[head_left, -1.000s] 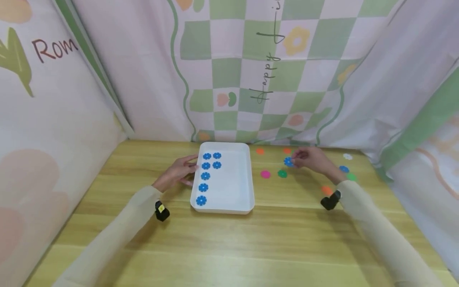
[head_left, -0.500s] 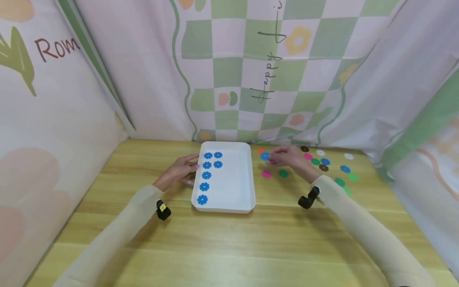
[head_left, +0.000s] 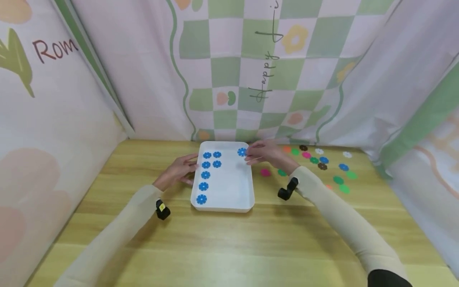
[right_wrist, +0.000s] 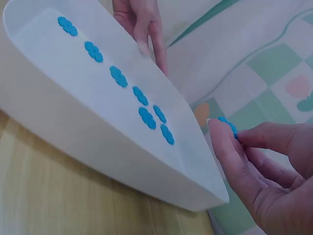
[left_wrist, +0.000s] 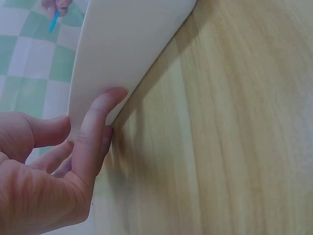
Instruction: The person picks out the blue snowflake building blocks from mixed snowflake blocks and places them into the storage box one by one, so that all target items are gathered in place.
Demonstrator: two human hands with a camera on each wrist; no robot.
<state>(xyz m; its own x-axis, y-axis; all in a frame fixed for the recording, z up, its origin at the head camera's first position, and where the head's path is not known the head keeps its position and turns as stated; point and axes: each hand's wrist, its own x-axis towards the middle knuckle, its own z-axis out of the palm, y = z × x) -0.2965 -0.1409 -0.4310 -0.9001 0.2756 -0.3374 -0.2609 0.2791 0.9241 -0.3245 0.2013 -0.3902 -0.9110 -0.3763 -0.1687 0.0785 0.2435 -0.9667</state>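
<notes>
A white tray (head_left: 229, 187) stands on the table, with several blue flower-shaped discs (head_left: 205, 175) laid inside it along its left part. At the tray's left side, my left hand (head_left: 179, 170) rests with fingertips against the outer wall and its thumb (left_wrist: 51, 131) at the rim. Over the tray's far right corner, my right hand (head_left: 267, 153) pinches another blue flower-shaped disc (head_left: 242, 152) between thumb and finger. The right wrist view shows this disc (right_wrist: 228, 126) raised beyond the rim, partly covered by the fingertips.
Right of the tray, several loose discs are scattered on the wooden table (head_left: 229, 247), among them a pink disc (head_left: 265, 172), a brown disc (head_left: 322, 166), a white disc (head_left: 347, 154) and a light green disc (head_left: 344, 189). A printed curtain (head_left: 229, 79) hangs behind the table.
My right hand has moved left with the blue flower-shaped disc, from among the loose discs to over the tray's far right corner. The left hand has stayed at the tray's side.
</notes>
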